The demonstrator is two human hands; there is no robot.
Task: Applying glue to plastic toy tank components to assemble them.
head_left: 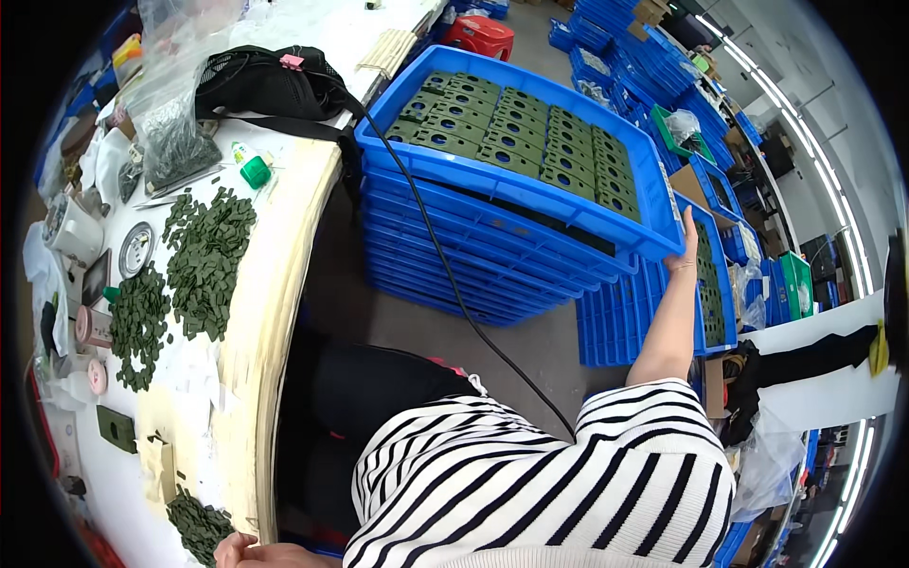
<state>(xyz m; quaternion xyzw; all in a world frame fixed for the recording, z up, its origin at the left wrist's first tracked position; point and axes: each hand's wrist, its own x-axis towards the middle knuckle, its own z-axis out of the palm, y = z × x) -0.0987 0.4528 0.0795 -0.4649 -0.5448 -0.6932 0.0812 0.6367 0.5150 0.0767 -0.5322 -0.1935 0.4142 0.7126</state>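
My right hand (682,244) grips the right corner of the top blue plastic tray (530,175), its fingers partly hidden by the rim. Rows of dark green flat parts with round holes (511,142) fill this tray. It sits slightly askew on a tall stack of blue trays (445,256). At the bottom edge, my left hand (254,553) is partly cut off, with its fingers curled together; whatever they may hold is hidden. That hand is at the table edge, beside a small pile of dark green pieces (199,526).
The white table (312,189) on my left bears larger piles of green pieces (213,265), a black bag (275,85), a green-capped bottle (254,170) and a mug (71,230). A black cable (436,237) hangs before the stack. More blue trays (615,317) stand to the right.
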